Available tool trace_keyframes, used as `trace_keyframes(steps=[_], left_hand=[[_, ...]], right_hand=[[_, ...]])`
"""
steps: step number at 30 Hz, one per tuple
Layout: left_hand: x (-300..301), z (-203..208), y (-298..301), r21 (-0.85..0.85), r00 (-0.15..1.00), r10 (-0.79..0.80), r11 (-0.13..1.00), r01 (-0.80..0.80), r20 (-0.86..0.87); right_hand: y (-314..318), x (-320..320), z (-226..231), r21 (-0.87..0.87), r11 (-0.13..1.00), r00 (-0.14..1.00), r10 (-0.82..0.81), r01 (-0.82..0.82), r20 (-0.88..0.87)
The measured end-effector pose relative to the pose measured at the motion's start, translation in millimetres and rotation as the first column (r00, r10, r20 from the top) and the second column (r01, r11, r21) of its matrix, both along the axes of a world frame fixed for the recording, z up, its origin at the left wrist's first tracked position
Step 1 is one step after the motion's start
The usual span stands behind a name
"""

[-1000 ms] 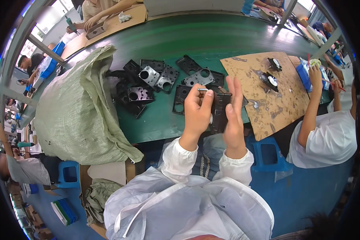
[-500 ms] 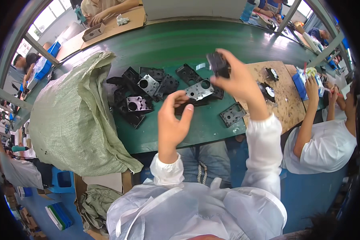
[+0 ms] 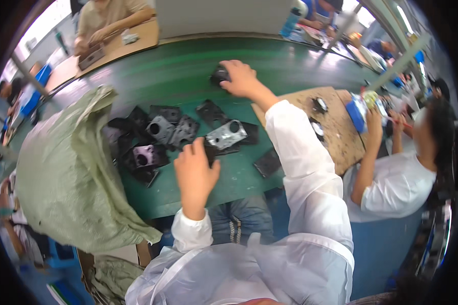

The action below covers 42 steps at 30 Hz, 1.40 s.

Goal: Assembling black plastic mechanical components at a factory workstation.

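My right hand (image 3: 241, 79) reaches far over the green bench, its fingers closed round a small black block-shaped part (image 3: 219, 76). Nearer to me, my left hand (image 3: 194, 173) has its thumb and fingers about the edge of a black plastic housing (image 3: 209, 152), which they partly hide. Just beyond those fingers lies a silvery plate with round holes (image 3: 226, 134), on top of other black parts. A heap of black plastic housings (image 3: 170, 127) spreads to the left. One more flat black housing (image 3: 267, 162) rests by itself, right of my left hand.
A big pale green woven sack (image 3: 68, 173) fills the left side of the green bench (image 3: 188, 195). On the right a stained wooden board (image 3: 341, 129) bears black-and-white round parts (image 3: 316, 129). A person in white (image 3: 392, 178) works beside it; others sit across the bench.
My right hand has moved left and farther away with the black block, down toward the bench. My left hand has come to the black housing and closed on it. The whole view has shifted.
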<state>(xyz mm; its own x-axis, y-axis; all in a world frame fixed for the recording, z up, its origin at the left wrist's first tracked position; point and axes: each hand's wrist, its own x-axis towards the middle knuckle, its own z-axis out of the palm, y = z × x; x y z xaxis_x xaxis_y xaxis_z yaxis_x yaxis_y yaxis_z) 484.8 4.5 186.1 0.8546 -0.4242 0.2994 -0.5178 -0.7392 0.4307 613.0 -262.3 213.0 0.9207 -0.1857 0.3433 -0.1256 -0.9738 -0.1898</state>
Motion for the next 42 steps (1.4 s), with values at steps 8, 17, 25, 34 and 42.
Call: trace_keyframes(steps=[8, 17, 25, 34, 42], left_hand=[[-44, 51, -50, -0.66, 0.855, -0.515, 0.663, 0.354, -0.058], [-86, 43, -206, -0.22, 0.745, -0.507, 0.861, 0.458, -0.433], [-109, -10, -295, -0.01, 0.956, -0.288, 0.958, 0.288, -0.045], [-113, -4, -301, -0.134, 0.944, -0.232, 0.954, 0.268, 0.233], [-104, 44, -174, -0.731, 0.81, -0.585, 0.531, 0.429, 0.051]], right_hand=[[34, -247, 24, 0.894, 0.206, 0.877, 0.372, -0.397, 0.303], [16, -384, -21, 0.817, -0.233, 0.777, -0.52, -0.528, 0.355], [10, -444, -43, 0.466, -0.321, 0.528, -0.733, -0.824, 0.429], [16, -471, -58, 0.396, -0.345, 0.524, -0.606, -0.851, 0.598], [38, -424, -29, 0.846, 0.17, 0.493, -0.747, -0.506, 0.445]])
